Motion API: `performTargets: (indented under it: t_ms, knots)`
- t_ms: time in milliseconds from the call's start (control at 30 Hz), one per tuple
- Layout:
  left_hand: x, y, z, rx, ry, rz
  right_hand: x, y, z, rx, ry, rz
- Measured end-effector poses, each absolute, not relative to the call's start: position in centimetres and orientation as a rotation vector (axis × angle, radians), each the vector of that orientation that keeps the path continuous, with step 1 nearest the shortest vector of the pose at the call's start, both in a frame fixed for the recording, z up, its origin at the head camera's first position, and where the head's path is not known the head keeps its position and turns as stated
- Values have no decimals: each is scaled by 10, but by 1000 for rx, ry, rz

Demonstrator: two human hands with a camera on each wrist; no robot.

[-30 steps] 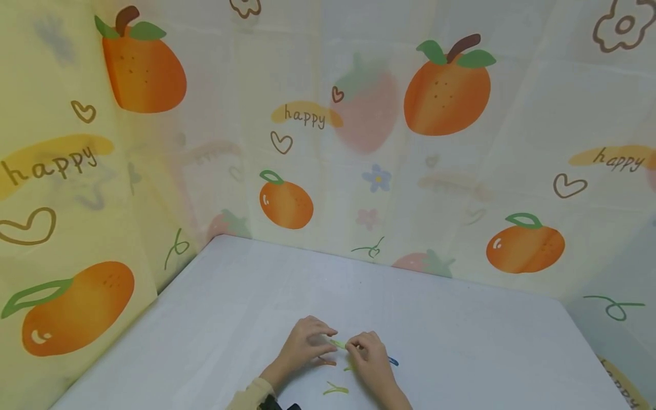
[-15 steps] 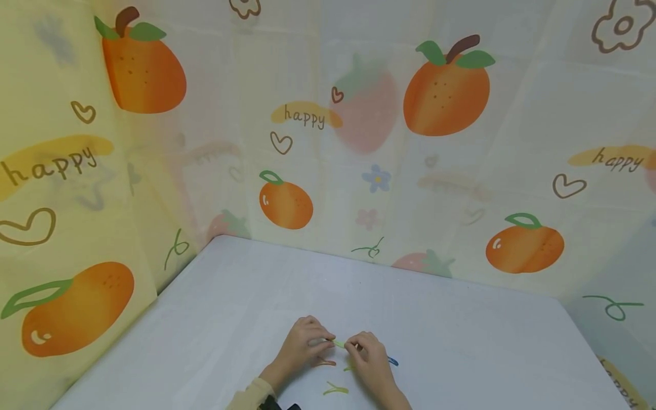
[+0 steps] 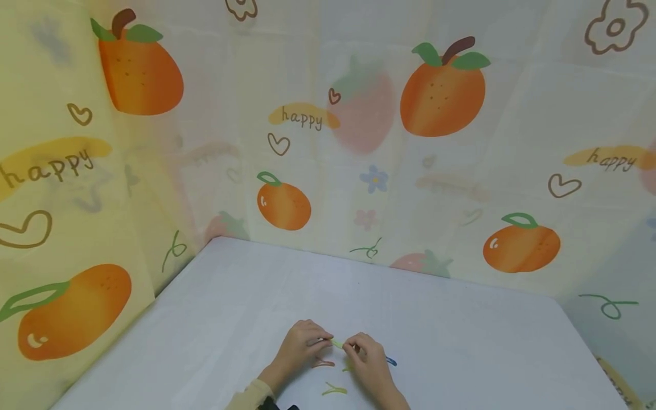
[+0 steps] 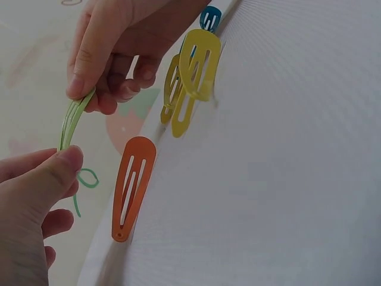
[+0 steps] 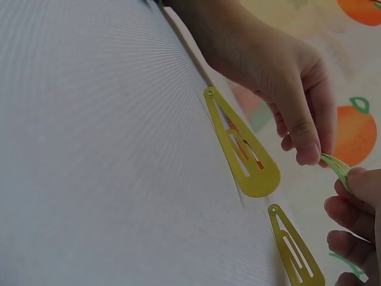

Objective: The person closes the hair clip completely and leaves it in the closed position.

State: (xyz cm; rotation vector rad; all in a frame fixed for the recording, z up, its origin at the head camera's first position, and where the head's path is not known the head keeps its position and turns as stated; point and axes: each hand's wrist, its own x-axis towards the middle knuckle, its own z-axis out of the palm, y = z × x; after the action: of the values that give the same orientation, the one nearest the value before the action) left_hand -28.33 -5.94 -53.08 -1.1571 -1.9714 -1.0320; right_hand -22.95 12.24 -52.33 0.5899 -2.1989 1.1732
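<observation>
White flat tabletop [image 3: 461,330]. Left hand [image 3: 301,347] and right hand [image 3: 368,357] above it, both pinching. On table: two yellow teardrop slotted metal-looking clips [image 5: 259,183] near right hand, orange teardrop slotted metal-looking clip [image 4: 143,180] near left hand, blue slotted metal-looking clip [image 3: 392,361] beside right hand. Slim light-green glossy clip [image 4: 72,120] held up between hands, one end pinched by each.

Lt. green hair clip [image 4: 69,119]: slim, slightly bowed, held up off bench [image 3: 435,324], one end pinched by L hand [image 3: 301,346], other by R hand [image 3: 368,360]. Lying on bench nearby: orange clip [image 4: 132,187], slotted, near L hand; front yellow clip [image 5: 253,146], sprung open, Y-shaped in head view; 2nd yellow clip [image 5: 300,245] & blue clip [image 3: 392,361] by R hand, both partly covered in head view.
</observation>
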Motion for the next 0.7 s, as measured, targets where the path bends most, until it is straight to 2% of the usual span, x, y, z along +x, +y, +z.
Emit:
performTargets:
  t_ms: [700]
  knots:
    - [-284, -61, -531, -1164, -1936, -1011, -231, 123, -526, 600, -2191, 1155]
